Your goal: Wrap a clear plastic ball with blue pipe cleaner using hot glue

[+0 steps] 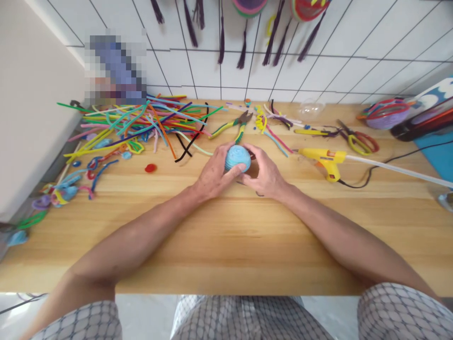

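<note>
A light blue ball wound from pipe cleaner sits between both hands over the middle of the wooden table. My left hand wraps its fingers round the ball's left side, thumb pressed under it. My right hand cups the ball's right side with curled fingers. Both hands are closed on the ball, just above the tabletop.
A heap of coloured pipe cleaners covers the back left. Pliers lie behind the hands. A yellow glue gun with its cord lies to the right, scissors beyond it. A red disc lies left. Tassels hang on the tiled wall.
</note>
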A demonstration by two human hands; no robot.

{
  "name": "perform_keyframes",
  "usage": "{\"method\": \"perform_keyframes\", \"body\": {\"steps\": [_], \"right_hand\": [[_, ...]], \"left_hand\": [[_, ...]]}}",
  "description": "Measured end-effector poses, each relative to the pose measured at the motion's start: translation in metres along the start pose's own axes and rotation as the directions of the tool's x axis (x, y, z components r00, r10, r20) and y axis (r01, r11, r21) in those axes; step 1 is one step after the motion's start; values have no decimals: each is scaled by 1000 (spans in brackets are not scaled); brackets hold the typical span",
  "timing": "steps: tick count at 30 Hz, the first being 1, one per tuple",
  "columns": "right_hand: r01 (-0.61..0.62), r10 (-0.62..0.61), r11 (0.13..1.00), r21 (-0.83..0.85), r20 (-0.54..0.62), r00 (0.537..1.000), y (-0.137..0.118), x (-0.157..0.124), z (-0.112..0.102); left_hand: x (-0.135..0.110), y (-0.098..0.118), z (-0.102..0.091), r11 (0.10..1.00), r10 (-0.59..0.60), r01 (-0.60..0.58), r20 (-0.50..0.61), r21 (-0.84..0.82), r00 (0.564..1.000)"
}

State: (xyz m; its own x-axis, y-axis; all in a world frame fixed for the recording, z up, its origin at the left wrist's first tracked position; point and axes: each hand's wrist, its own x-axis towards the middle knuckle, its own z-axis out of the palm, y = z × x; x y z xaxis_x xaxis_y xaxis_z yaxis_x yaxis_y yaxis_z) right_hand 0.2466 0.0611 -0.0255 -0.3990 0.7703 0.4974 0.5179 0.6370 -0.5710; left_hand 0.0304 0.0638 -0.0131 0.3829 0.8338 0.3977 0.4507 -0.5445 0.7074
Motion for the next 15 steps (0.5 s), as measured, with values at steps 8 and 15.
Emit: {"method": "perform_keyframes", "body": {"steps": [8,15], "right_hand": [[125,-124,992,-10,44,991,2,3,-1],[132,-128,990,-49,87,988,4,0,7]], "left_hand": [[1,2,3,988,153,-153,-5,20,988],[-2,1,9,991,119,-119,8,-64,993]]}}
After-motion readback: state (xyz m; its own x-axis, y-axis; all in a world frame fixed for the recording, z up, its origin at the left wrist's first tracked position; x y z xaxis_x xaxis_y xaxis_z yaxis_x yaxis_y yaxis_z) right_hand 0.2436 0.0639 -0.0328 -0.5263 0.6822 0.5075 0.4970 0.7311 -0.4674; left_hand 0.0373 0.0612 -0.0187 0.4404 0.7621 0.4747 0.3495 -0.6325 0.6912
